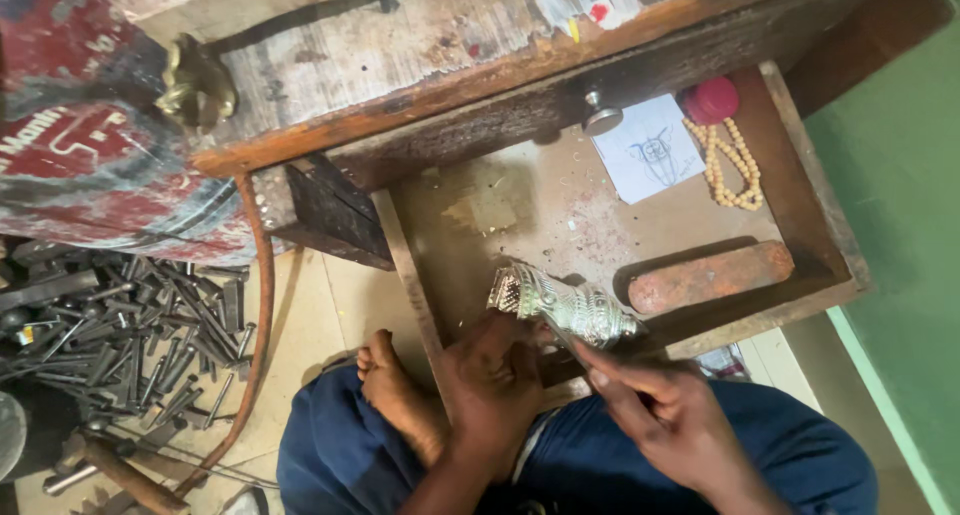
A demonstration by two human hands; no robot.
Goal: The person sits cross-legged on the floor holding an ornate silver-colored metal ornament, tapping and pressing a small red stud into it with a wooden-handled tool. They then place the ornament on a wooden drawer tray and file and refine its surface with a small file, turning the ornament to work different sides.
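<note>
Both knees in blue trousers (800, 455) sit closest to me, bare foot (395, 395) tucked up left of the open wooden drawer (800, 175). My left hand (495, 385) is clamped around the silver conch-shaped piece (565, 310), which rests over the drawer's front edge. My right hand (670, 415) pinches a thin tool (560, 337) against it. Inside the drawer: a reddish block (710, 275), a paper sketch (650, 150), cream beads (735, 165), a red lid (710, 100). Steel punches (130, 325) are piled on the floor well left of the drawer.
</note>
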